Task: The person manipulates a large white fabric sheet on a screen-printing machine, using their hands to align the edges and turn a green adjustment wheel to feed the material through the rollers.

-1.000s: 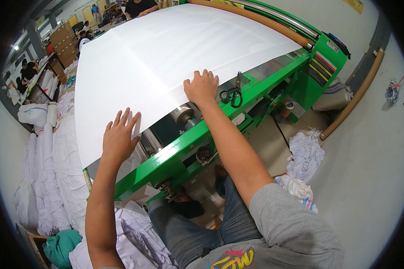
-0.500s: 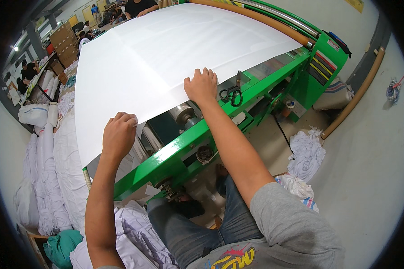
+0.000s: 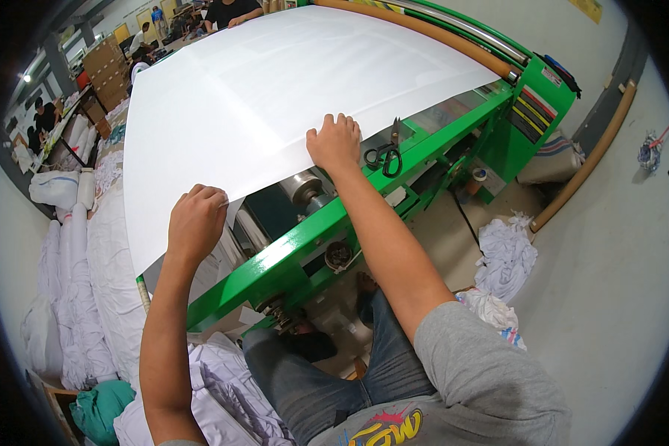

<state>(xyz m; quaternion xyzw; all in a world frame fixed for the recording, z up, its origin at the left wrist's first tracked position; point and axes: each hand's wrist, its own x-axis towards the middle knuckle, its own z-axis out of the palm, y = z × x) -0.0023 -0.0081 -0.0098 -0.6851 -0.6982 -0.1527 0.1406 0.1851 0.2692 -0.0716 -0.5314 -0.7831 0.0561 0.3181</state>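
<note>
A wide white sheet (image 3: 230, 111) is spread over the bed of a green machine (image 3: 275, 256). My left hand (image 3: 198, 223) is closed on the sheet's near edge, its fingertips bent over the corner of a small fold. Farther right along the same edge, my right hand (image 3: 335, 147) lies with curled fingers on the sheet, thumb out to the left; its fingertips are partly hidden. Black-handled scissors (image 3: 384, 159) rest on the machine frame just right of my right hand, blades pointing away.
A brown roller (image 3: 438, 41) spans the machine's far side. Metal rollers (image 3: 302, 187) show below the sheet's edge. White cloth (image 3: 215, 394) lies by my legs, with long white rolls (image 3: 78, 297) at left. Crumpled cloth (image 3: 507, 253) sits on the floor at right. A person (image 3: 230, 13) stands across the machine.
Both hands stay almost in place on the sheet's edge. In the background at upper left, a person has shifted position.
</note>
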